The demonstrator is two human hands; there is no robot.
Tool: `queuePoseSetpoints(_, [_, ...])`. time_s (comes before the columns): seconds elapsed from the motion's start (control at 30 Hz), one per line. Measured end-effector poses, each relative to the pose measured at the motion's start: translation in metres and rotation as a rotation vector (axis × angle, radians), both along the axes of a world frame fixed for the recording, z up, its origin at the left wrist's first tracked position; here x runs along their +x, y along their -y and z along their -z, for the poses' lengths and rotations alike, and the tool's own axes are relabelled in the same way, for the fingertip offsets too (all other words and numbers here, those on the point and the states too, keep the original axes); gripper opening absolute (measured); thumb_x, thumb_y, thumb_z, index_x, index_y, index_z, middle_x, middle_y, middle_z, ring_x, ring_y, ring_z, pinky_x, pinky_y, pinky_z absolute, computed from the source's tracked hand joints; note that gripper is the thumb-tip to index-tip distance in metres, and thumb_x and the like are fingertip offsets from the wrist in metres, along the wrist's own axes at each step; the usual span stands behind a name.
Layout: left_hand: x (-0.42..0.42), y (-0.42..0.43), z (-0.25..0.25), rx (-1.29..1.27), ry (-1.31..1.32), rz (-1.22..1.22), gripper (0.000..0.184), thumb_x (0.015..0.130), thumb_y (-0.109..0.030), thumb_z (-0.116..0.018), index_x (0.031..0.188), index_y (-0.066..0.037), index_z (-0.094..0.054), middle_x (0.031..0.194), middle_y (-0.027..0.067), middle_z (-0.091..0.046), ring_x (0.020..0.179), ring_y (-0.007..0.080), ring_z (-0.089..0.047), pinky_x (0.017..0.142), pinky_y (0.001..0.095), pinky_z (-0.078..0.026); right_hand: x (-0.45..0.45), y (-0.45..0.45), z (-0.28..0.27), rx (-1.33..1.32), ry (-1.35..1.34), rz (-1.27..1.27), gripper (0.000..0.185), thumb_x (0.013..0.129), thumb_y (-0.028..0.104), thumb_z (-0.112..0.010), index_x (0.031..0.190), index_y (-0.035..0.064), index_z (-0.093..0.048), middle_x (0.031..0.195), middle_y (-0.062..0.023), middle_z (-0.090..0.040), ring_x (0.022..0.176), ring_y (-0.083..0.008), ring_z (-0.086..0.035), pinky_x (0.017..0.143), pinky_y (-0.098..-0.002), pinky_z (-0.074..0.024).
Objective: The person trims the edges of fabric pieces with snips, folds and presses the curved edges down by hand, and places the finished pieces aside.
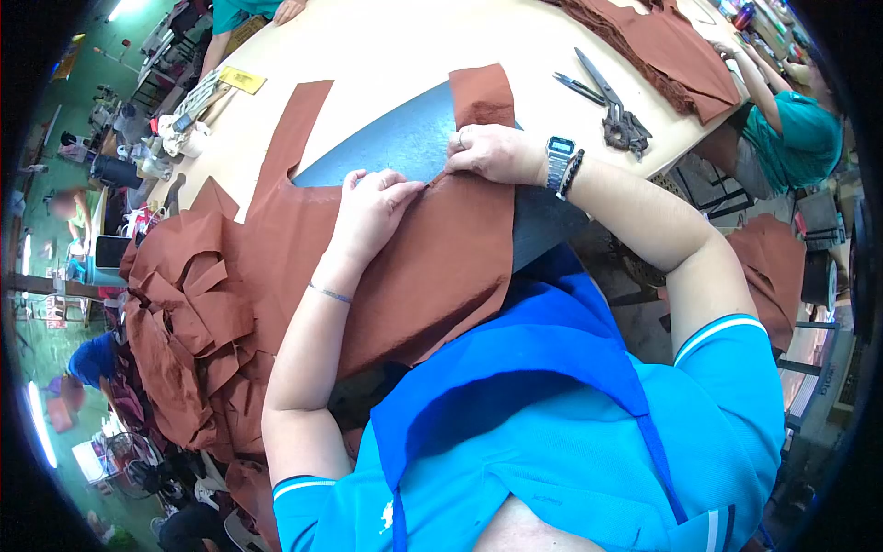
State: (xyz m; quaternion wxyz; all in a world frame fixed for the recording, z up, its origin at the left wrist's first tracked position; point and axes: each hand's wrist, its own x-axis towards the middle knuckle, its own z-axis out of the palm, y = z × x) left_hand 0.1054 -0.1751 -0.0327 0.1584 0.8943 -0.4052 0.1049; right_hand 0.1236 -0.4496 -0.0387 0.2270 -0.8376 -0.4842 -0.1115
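A rust-brown cloth piece [432,267] with two straps lies over a dark, pointed board [386,138] at the table's near edge. Both hands pinch the cloth's upper edge between the straps. My left hand [377,207] has its fingertips closed on the edge, near the middle. Just right of it and a little higher, my right hand [492,155], with a watch at the wrist, grips the same edge beside the right strap. The fingertips of the two hands are a small gap apart. A short stretch of folded edge shows between them.
Large black scissors [612,110] and a small snipper [579,89] lie at the right on the table [395,37]. More brown cloth [644,55] is at the far right. A crumpled brown heap [189,322] hangs at the left. Co-workers sit at the right and far left.
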Motion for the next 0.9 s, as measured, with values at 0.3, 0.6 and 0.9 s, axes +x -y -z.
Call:
queuePoseSetpoints(0.3, [-0.002,-0.003,0.002,0.09,0.246,0.059,0.02,0.088,-0.015,-0.065,0.103,-0.024,-0.072,0.099,-0.0049,-0.065,0.096,0.0139,-0.063,0.1,0.0448,-0.039,-0.033,-0.011,-0.007,-0.198,0.137,0.168,0.034,0.09,0.009,-0.049,0.119,0.0108,-0.065,0.109,-0.0071,-0.061,0.1,-0.0236,-0.059,0.085,-0.0369,-0.0502])
queuePoseSetpoints(0.6, [-0.002,-0.006,0.003,0.037,0.237,0.077,0.017,0.086,-0.015,-0.067,0.101,-0.021,-0.071,0.099,-0.0046,-0.066,0.096,0.0145,-0.063,0.101,0.0437,-0.039,-0.05,-0.034,-0.008,-0.228,0.262,0.239,0.028,0.092,0.016,-0.049,0.114,0.0077,-0.063,0.106,-0.0066,-0.061,0.102,-0.0206,-0.06,0.082,-0.0344,-0.0479])
queuePoseSetpoints(0.9, [0.009,-0.034,0.0,0.065,0.229,0.052,0.017,0.085,-0.014,-0.067,0.1,-0.022,-0.071,0.099,-0.0047,-0.066,0.095,0.0144,-0.064,0.1,0.0431,-0.04,-0.056,-0.042,-0.009,-0.191,0.136,0.256,0.033,0.088,0.012,-0.051,0.117,0.0011,-0.061,0.102,-0.0108,-0.061,0.1,-0.0265,-0.061,0.08,-0.0355,-0.0544])
